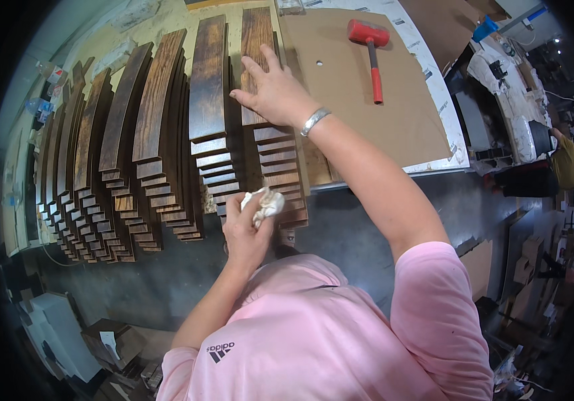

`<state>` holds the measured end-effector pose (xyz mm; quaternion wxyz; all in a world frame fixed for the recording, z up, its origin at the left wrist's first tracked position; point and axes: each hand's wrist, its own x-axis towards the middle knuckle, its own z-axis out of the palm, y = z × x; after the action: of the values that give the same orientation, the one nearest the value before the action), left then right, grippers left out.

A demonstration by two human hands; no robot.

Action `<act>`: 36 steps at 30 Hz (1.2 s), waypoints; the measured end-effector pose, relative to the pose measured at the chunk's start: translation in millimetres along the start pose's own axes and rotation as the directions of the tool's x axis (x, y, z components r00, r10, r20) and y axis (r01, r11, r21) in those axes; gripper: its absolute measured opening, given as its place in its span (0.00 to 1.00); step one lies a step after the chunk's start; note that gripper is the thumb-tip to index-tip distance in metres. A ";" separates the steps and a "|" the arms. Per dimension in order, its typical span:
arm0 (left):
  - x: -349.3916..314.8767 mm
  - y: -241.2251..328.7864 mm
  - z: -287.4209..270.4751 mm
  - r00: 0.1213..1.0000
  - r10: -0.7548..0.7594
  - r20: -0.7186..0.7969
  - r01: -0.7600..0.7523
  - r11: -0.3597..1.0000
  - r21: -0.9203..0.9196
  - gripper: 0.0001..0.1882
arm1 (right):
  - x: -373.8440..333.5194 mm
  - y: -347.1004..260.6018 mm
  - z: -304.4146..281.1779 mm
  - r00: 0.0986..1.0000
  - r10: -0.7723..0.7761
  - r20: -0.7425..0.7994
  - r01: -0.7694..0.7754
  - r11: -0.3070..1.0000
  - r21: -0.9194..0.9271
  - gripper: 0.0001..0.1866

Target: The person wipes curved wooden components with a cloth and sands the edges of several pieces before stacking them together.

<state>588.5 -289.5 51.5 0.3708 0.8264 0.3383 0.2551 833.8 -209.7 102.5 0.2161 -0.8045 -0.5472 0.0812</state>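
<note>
Several stacks of dark-stained wooden boards stand side by side on the table. My right hand (272, 87), fingers spread, is over the top board (255, 30) of the rightmost stack; whether it touches the wood I cannot tell. In my left hand (247, 237) is a crumpled white cloth (264, 204), pinched between thumb and fingers in front of that stack's near end. Left of it, another stack's top board (207, 80) has a glossy, mottled brown face. The boards' near ends form uneven steps down the stacks.
A red mallet (371, 57) lies on a cardboard sheet (327, 127) at the right. Further stacks (86, 134) stretch to the left, near plastic bottles (38, 105). A person in a yellow top (567, 164) is at the far right. Boxes (63, 334) stand on the floor, lower left.
</note>
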 end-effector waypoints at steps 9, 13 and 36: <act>-5.0 2.8 6.9 0.991 0.123 0.046 -0.131 0.959 0.252 0.22 | 2.8 7.1 0.8 0.999 -0.039 0.000 0.039 0.999 0.016 0.43; -19.9 4.0 12.8 0.948 0.149 0.281 -0.167 0.985 0.044 0.26 | 2.6 6.0 0.2 0.999 -0.050 -0.010 0.050 0.999 0.014 0.43; -9.3 21.6 15.8 0.910 0.305 0.280 -0.397 0.837 0.377 0.23 | 4.5 6.9 6.2 0.999 -0.037 -0.015 0.037 0.999 0.012 0.43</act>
<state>601.2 -314.2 57.5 0.1611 0.9572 0.1869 0.1510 839.1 -206.1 94.4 0.2266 -0.7934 -0.5600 0.0749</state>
